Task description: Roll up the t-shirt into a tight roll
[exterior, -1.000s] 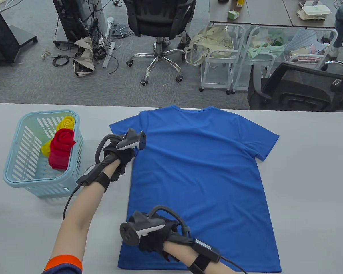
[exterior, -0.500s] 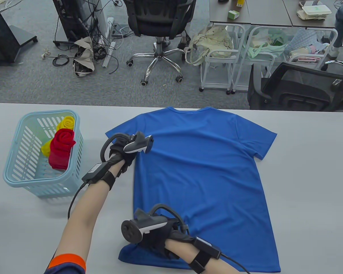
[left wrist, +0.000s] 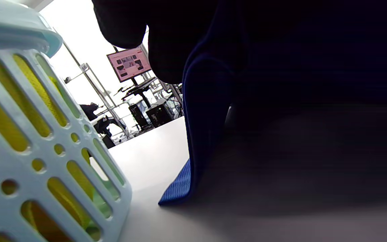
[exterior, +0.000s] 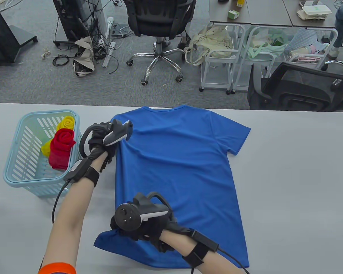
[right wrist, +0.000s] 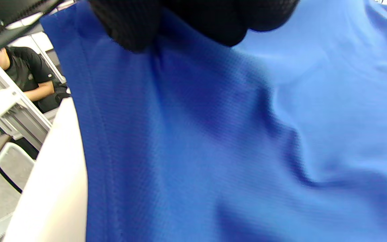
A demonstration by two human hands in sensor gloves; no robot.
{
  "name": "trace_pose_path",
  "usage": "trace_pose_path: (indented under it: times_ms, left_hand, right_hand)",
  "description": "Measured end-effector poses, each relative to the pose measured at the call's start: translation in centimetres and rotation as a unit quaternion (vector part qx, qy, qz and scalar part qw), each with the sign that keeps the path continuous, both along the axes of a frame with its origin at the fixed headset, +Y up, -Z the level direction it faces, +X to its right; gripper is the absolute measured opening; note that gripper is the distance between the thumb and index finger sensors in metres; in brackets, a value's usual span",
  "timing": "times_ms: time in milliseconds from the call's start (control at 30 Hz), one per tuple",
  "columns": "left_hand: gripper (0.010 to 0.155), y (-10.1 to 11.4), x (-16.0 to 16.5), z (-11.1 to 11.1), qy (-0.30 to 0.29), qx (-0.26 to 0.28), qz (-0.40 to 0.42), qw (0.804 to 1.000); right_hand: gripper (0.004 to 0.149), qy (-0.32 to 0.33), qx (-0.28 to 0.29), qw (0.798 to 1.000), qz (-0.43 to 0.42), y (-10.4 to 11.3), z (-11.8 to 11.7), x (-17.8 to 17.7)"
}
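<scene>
**A:** From the table view, where is your t-shirt (exterior: pixel 177 177)?

**B:** It lies flat on the worktop (exterior: pixel 297 182), collar at the far edge, hem toward you, so its long axis runs away from you. Your left hand (exterior: pixel 101 141) grasps the left sleeve area just beside the basket (exterior: pixel 14 174); your right hand (exterior: pixel 143 228) reaches across and grasps the near left hem corner, which is lifted slightly. Both grips sit on the shirt's left edge, with the body of the cloth to their right.

**A:** And the left wrist view?

**B:** Dark, but your fingers are clenched round a hanging blue fold, its tip touching the worktop beside the basket wall.

**A:** The right wrist view?

**B:** Your fingertips (right wrist: pixel 129 27) pinch the fabric near its stitched edge. I'd judge that a lengthwise fold rightward comes before any rolling.
</scene>
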State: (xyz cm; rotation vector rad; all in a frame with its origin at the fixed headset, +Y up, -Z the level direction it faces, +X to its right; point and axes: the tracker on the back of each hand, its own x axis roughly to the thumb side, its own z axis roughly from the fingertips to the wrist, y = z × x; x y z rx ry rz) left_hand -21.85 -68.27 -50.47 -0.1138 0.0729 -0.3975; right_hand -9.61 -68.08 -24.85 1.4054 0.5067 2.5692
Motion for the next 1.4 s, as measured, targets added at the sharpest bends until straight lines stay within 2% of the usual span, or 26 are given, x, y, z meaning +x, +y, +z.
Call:
trace_pose_path:
  times_ms: [167,367,400,500,633,700,767,867,1033,1100,1167,1233,1267,1300,1333,1367,1400]
  left_hand:
    - [0.045,1.6,4.8,-0.3,-0.033,0.006,0.015,0.999]
    - [0.045,1.8,14.2,-0.8,-0.096,0.013,0.009,0.995]
    - [0.045,1.9,17.2,-0.9,-0.114,0.012,0.011,0.993]
    - [0.045,1.9,22.6,-0.5,-0.147,0.016,0.002,0.989]
    - [0.046,0.9,28.4,0.2,-0.180,0.016,-0.014,0.983]
    - [0.055,0.0,29.9,0.5,-0.195,0.005,-0.041,0.980]
    - [0.065,-0.8,30.4,1.3,-0.206,0.008,-0.061,0.977]
    - [0.067,-1.8,29.6,1.9,-0.214,-0.010,-0.057,0.975]
    - [0.069,-3.0,25.0,3.6,-0.210,-0.056,-0.026,0.976]
    - [0.070,-4.0,23.4,4.5,-0.206,-0.103,0.002,0.973]
    - [0.076,-5.7,22.3,5.3,-0.182,-0.181,0.019,0.966]
    - [0.086,-7.8,21.3,5.8,-0.161,-0.285,0.011,0.945]
    - [0.088,-8.7,21.1,5.9,-0.149,-0.318,-0.002,0.937]
    - [0.089,-9.5,20.8,6.0,-0.136,-0.327,-0.028,0.935]
    - [0.089,-9.8,20.6,5.9,-0.149,-0.295,-0.063,0.942]
    - [0.088,-9.8,20.5,5.6,-0.169,-0.275,-0.069,0.944]
    - [0.087,-9.8,20.2,5.3,-0.162,-0.268,-0.049,0.949]
  right_hand:
    - [0.038,-0.023,-0.043,0.999,-0.014,-0.1,-0.8,4.3]
    - [0.038,-0.083,-0.059,0.994,-0.036,0.4,-0.6,12.2]
    - [0.038,-0.105,-0.064,0.991,-0.045,0.5,-0.3,14.7]
    - [0.038,-0.150,-0.077,0.984,-0.057,0.5,0.2,19.6]
    - [0.039,-0.220,-0.123,0.968,-0.003,-0.3,0.7,26.7]
    - [0.048,-0.264,-0.158,0.951,0.019,-0.8,0.8,30.1]
    - [0.054,-0.309,-0.172,0.936,-0.001,-1.1,1.1,33.4]
    - [0.055,-0.362,-0.168,0.917,-0.014,-1.3,1.1,35.4]
    - [0.059,-0.390,-0.163,0.906,0.003,-2.8,-0.5,34.2]
    - [0.062,-0.381,-0.164,0.910,0.017,-3.8,-1.6,32.7]
    - [0.065,-0.373,-0.167,0.912,0.040,-4.9,-2.5,31.1]
    - [0.075,-0.363,-0.165,0.914,0.073,-6.0,-3.1,29.6]
    - [0.083,-0.358,-0.163,0.914,0.095,-6.6,-3.2,28.8]
    - [0.091,-0.350,-0.159,0.915,0.123,-7.2,-3.2,28.2]
    - [0.098,-0.337,-0.152,0.915,0.161,-7.8,-3.1,27.6]
    - [0.104,-0.328,-0.141,0.912,0.202,-8.3,-2.9,27.4]
    - [0.109,-0.317,-0.126,0.908,0.243,-8.8,-2.5,27.2]
